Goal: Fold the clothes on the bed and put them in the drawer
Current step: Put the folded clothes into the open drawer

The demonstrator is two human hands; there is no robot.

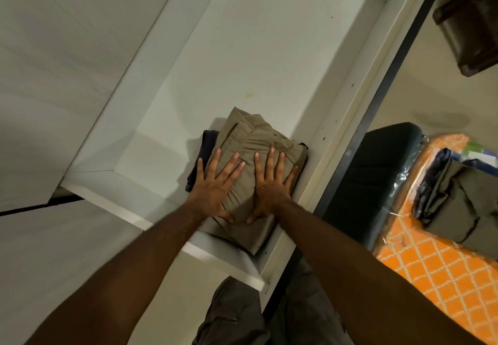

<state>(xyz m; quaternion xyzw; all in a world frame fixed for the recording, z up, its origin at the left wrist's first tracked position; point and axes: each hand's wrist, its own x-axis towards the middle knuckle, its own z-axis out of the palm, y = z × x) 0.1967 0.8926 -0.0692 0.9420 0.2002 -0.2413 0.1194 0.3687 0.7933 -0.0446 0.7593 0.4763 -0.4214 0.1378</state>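
Clothes are what we are stowing, and one folded khaki garment (256, 161) lies in the near right corner of the open white drawer (242, 62), stacked on a dark folded garment (200, 156) whose edge peeks out on the left. We press down on the khaki piece with both palms flat: our left hand (215, 185) and right hand (272, 183) rest side by side on top of it, fingers spread, gripping nothing. The near edge of the fold seems to overhang the drawer's front wall a little.

We judge the fabric light, soft and limp, with a gathered elastic waistband showing near the fingertips; it will slump and unfold if lifted by one corner. To shift it, we would slide both hands under opposite sides of the bundle, or simply push it flat with the palms. More clothes (458, 199) wait on the orange-patterned bed (431, 277) to the right, so the task is not finished.
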